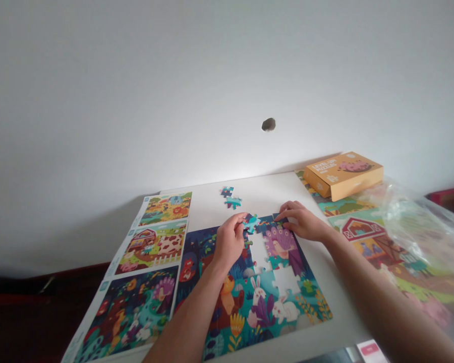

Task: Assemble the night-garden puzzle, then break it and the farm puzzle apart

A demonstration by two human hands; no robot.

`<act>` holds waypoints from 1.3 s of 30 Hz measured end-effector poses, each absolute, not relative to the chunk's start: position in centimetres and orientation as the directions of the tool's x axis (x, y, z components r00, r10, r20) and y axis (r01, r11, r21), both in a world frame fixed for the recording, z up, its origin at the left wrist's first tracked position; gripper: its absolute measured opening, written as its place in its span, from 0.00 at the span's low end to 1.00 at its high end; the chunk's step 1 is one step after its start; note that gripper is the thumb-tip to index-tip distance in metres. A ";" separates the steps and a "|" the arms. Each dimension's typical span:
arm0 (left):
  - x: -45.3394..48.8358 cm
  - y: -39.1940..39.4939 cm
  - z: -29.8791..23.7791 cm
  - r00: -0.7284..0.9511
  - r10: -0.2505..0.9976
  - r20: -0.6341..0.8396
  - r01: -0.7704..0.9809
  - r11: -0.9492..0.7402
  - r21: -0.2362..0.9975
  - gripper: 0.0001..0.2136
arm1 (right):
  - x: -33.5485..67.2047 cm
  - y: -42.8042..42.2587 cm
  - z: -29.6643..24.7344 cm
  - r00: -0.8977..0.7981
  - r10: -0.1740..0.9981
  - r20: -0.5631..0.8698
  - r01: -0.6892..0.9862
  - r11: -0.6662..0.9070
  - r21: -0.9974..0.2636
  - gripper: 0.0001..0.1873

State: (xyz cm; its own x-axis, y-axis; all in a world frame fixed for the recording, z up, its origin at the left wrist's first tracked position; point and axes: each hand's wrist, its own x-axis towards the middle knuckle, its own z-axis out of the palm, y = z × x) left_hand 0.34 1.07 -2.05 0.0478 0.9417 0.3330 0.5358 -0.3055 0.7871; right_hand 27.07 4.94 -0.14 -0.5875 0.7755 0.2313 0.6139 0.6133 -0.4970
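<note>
A colourful jigsaw puzzle (249,287) with rabbits and a peacock lies on the white table (257,194), with white gaps in its middle. My left hand (229,239) pinches a teal puzzle piece (251,222) at the puzzle's upper edge. My right hand (301,219) rests on the puzzle's top right corner, fingers bent and pressing down on the pieces there. Two loose pieces (230,197) lie farther back on the table.
A reference sheet (144,272) with three pictures lies left of the puzzle. An orange puzzle box (342,175) sits at the back right on another finished puzzle (378,242). Clear plastic wrap (419,222) covers the right side. A white wall stands behind.
</note>
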 end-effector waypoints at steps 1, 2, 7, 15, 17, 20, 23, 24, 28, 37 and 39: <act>0.4 1.1 -2.1 0.050 0.941 0.333 0.535 -0.307 0.787 0.15 | 27.1 4.9 -0.1 -0.589 0.774 0.231 0.613 0.615 -0.496 0.14; 0.4 1.1 -2.1 0.050 0.942 0.333 0.534 -0.307 0.788 0.15 | 27.1 4.9 -0.1 -0.591 0.773 0.231 0.612 0.616 -0.495 0.14; 0.4 1.0 -2.1 0.053 0.944 0.327 0.532 -0.304 0.791 0.15 | 27.1 4.8 0.4 -0.603 0.761 0.239 0.599 0.629 -0.496 0.19; 0.4 0.9 -1.9 0.047 0.944 0.326 0.530 -0.300 0.793 0.15 | 26.5 4.9 -0.3 -0.523 0.806 0.278 0.665 0.589 -0.459 0.13; 0.5 0.9 -1.8 0.049 0.944 0.326 0.532 -0.301 0.791 0.15 | 26.3 4.9 -0.5 -0.493 0.829 0.265 0.700 0.559 -0.445 0.12; 0.5 0.9 -1.7 0.047 0.943 0.328 0.534 -0.302 0.790 0.15 | 26.1 4.9 -0.7 -0.467 0.847 0.254 0.733 0.531 -0.425 0.12; 0.5 0.9 -1.6 0.044 0.944 0.326 0.535 -0.298 0.791 0.15 | 26.0 4.8 -0.6 -0.461 0.846 0.269 0.730 0.534 -0.427 0.12; 0.5 0.9 -1.6 0.044 0.945 0.325 0.535 -0.297 0.791 0.15 | 25.9 4.7 -0.5 -0.453 0.844 0.288 0.721 0.537 -0.438 0.13; 0.5 0.9 -1.6 0.049 0.945 0.324 0.534 -0.299 0.791 0.15 | 25.7 4.5 -0.2 -0.419 0.834 0.359 0.690 0.549 -0.471 0.12; 0.4 0.9 -1.8 0.040 0.953 0.300 0.500 -0.279 0.820 0.14 | 25.4 4.4 -0.4 -0.426 0.854 0.298 0.716 0.520 -0.465 0.06; 0.4 0.8 -1.9 0.040 0.962 0.271 0.468 -0.257 0.845 0.14 | 25.2 4.2 -0.2 -0.411 0.863 0.294 0.716 0.505 -0.483 0.06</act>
State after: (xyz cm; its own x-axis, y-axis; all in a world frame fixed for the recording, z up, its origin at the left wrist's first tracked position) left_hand 0.41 0.83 -1.88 0.0396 0.9619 0.2706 0.4681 -0.2571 0.8455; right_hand 25.17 4.21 -0.20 -0.4107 0.8632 0.2935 0.7157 0.5047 -0.4827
